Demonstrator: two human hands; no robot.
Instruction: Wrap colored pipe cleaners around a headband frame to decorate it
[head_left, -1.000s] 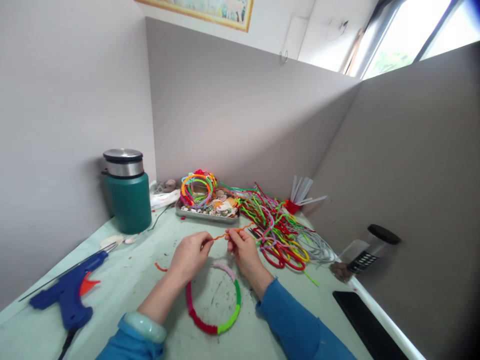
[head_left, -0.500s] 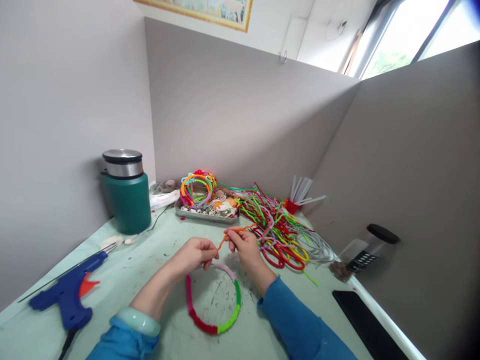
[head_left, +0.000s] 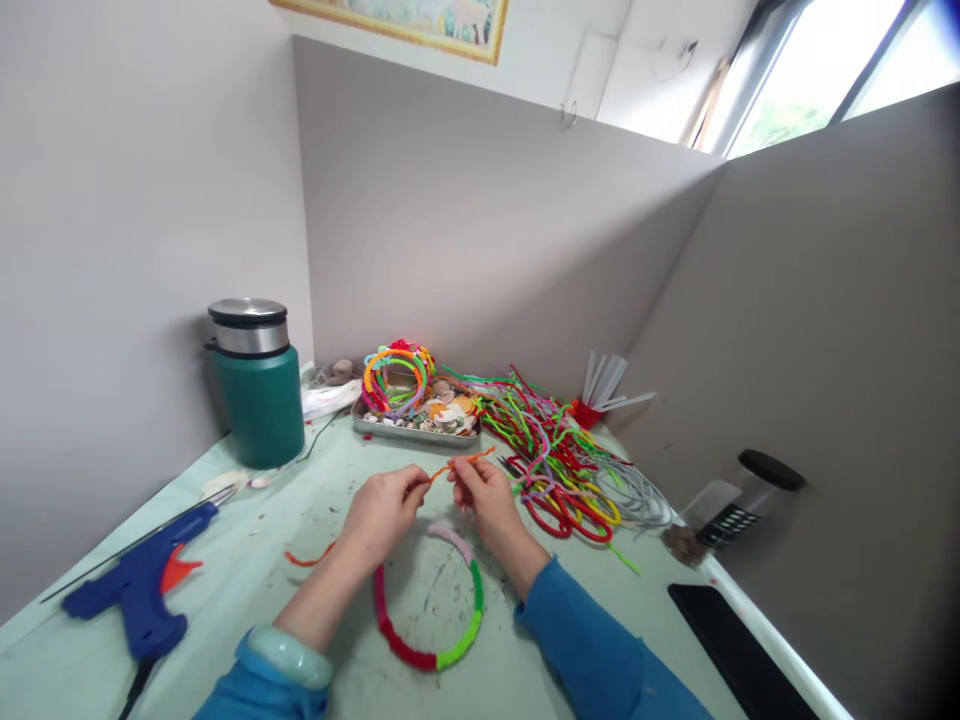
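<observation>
My left hand [head_left: 386, 510] pinches an orange pipe cleaner [head_left: 440, 472] between thumb and fingers. My right hand [head_left: 484, 497] grips the same pipe cleaner a little further along, and its free end pokes out past the fingertips. To the left of my left forearm another stretch of orange pipe cleaner [head_left: 309, 560] shows; whether it joins the held one is hidden. Below both hands, a ring wrapped in pink, red and green pipe cleaner [head_left: 478, 590] lies on the table. My left hand and wrist hide its upper left part.
Behind the hands lie a metal tray [head_left: 420, 436] of shells with finished rings and a heap of pipe cleaners [head_left: 551, 440]. On the left are a blue glue gun [head_left: 135, 580] and a green flask [head_left: 259, 410]. A clear jar [head_left: 731, 505] and a black slab [head_left: 731, 645] sit right.
My left hand has shifted slightly left and up, turning back-up. The orange pipe cleaner lies flatter between my hands, and an orange length has come into view left of my forearm.
</observation>
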